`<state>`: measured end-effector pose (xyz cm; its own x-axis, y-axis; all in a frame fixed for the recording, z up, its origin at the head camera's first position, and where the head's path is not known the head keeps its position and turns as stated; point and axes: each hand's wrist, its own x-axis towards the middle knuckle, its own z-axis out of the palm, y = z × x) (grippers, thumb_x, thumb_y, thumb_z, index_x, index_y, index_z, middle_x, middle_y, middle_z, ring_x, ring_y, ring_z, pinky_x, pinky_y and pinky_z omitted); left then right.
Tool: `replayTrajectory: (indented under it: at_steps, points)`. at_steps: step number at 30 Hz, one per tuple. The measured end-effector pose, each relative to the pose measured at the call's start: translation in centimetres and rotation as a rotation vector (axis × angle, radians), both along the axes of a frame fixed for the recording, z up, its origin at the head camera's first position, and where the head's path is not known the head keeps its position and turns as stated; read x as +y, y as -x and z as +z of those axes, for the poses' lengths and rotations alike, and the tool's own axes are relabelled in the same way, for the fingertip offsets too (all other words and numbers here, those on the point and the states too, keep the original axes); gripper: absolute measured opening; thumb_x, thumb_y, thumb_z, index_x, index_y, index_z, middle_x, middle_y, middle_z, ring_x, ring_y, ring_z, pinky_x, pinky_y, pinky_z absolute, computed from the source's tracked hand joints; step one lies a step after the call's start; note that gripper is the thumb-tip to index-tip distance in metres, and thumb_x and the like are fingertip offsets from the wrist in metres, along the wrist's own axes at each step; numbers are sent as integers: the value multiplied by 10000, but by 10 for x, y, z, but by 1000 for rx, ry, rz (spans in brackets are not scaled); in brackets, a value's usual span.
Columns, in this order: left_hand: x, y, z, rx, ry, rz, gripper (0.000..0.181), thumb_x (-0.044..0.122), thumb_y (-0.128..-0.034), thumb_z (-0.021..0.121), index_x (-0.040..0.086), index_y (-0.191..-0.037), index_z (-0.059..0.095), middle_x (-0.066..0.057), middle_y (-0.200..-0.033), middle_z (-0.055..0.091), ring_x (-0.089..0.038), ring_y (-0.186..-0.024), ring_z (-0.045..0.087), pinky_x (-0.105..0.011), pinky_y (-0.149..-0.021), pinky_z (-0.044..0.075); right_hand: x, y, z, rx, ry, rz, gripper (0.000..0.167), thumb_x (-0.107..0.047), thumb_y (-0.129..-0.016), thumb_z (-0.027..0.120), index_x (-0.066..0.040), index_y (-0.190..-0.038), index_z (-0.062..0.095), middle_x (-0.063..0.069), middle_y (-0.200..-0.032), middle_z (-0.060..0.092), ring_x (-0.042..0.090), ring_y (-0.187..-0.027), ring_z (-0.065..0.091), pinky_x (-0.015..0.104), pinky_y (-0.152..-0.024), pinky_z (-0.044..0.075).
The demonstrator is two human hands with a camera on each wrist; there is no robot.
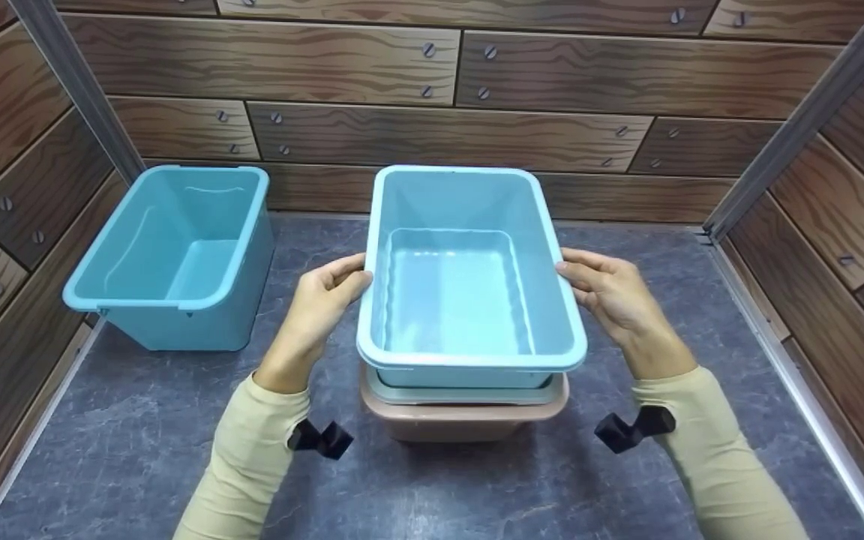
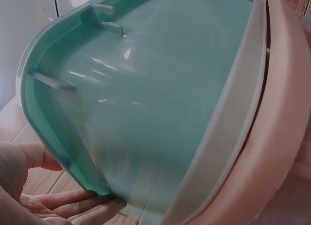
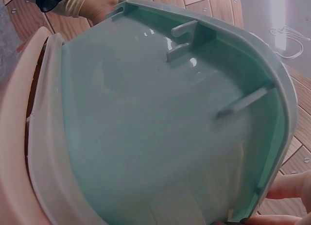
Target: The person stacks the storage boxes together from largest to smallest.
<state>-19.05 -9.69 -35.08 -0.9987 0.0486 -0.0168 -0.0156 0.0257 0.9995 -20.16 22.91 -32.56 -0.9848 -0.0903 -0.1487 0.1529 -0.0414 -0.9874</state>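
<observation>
Blue rim [image 1: 469,361] in hands [image 1: 319,304] [image 1: 618,300] (floor [image 1: 709,300] alongside)

The middle bin [image 1: 458,292] is light blue, walls [image 1: 402,127] wood-grained.

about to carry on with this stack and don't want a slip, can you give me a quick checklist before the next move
1. Left hand gripping the upper blue bin: ok, at its left rim.
2. Right hand gripping the opposite rim: ok.
3. Upper blue bin fully seated: not ok, its rim stands above the grey-green bin's.
4. Grey-green bin resting on the pinkish-brown bin's floor: cannot tell, hidden.
5. Other blue bin apart from the stack: ok.
</observation>
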Motion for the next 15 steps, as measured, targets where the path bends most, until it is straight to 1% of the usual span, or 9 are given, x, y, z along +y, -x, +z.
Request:
replayTrajectory:
  at_steps: [4,9,11,15]
  points:
    - [0,0,-1,1,-3,-2,414,85,-957,498,-48,-1348,513,-263,-1337,576,-343,-1243,576,-398,-1089,475,0,0,-1,-3,3,-1,616,-121,-926,629,147,-1408,354,-122,-890,735,15,-860,699,151,-797,575]
    - [2,-1,-2,4,-3,6,409,84,-946,509,-40,-1335,531,-257,-1320,592,-342,-1218,592,-398,-1073,487,0,1,-3,-8,31,-11,541,-92,-916,635,126,-1368,434,-102,-887,743,29,-859,705,164,-806,580]
    - [2,-1,-3,1,-3,12,407,89,-945,516,-32,-1333,538,-245,-1327,592,-325,-1223,592,-398,-1072,487,0,1,-4,-11,26,-14,521,-92,-915,637,114,-1358,457,-105,-886,742,28,-855,703,163,-804,580]
    - [2,0,-5,0,-5,13,406,87,-948,514,-35,-1334,537,-240,-1352,574,-316,-1250,575,-413,-1085,475,0,2,-5,-18,7,-14,555,-96,-917,633,127,-1379,420,-119,-884,736,18,-852,698,155,-801,576]
